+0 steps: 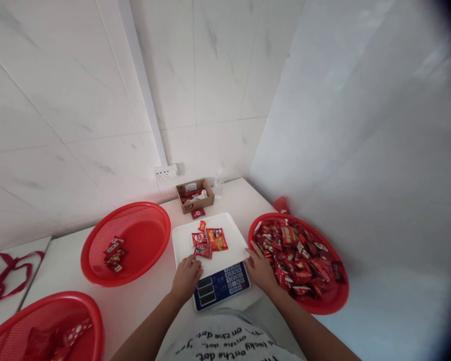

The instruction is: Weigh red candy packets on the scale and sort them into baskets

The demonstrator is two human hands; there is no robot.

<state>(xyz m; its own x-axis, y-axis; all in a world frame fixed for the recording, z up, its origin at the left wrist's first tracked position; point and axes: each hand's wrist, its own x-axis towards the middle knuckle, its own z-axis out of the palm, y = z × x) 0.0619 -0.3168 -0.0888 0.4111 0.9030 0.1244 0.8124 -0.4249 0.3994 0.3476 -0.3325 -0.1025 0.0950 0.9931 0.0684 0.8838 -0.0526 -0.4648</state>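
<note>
We find small red printed packets (pixel 217 239) lying on a white rectangular scale tray (pixel 225 259). Our left hand (pixel 188 277) is at its near left side, our right hand (pixel 261 266) at its near right corner; we cannot tell whether either grips.

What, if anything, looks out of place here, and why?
One small red packet lies loose on the white table between the brown cardboard box and the white rectangular scale tray. That looks odd because most other packets sit in round red plastic baskets or on the tray.
</note>
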